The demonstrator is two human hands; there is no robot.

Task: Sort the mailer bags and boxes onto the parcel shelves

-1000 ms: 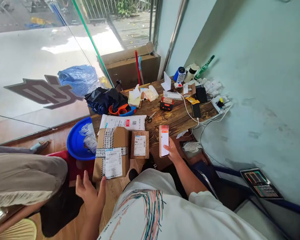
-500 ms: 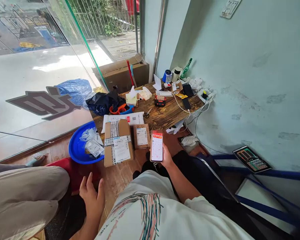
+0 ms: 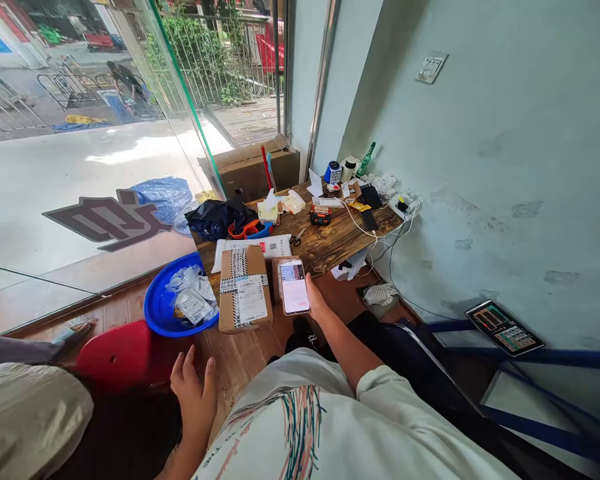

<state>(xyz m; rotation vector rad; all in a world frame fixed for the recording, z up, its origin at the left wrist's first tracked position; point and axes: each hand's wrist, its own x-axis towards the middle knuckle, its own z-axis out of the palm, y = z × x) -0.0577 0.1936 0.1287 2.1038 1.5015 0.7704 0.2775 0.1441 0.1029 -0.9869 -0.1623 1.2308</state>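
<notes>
A lit smartphone [image 3: 295,288] is gripped in my right hand [image 3: 318,301], its screen towards me. It hangs in front of a small brown box, hiding most of it. To the left, at the table's near edge, stands a larger cardboard box [image 3: 244,287] with striped tape and a white label. A white parcel [image 3: 280,245] lies flat behind both boxes. My left hand [image 3: 195,387] is held low over the floor with its fingers apart and nothing in it. The nearest things to it are a red stool [image 3: 111,353] and a blue basin [image 3: 153,313] of bagged parcels.
On the wooden table [image 3: 337,252] lie scissors [image 3: 297,238], a tape dispenser [image 3: 253,230], a label printer [image 3: 321,215], cables and chargers. A scale display [image 3: 504,327] stands at the right. Another person's leg [image 3: 30,413] is at the lower left. A glass pane rises behind the basin.
My right hand has moved the phone left, in front of the small box, and its screen content has changed. The other person's leg has shifted left, exposing more red stool. The view has tilted up slightly.
</notes>
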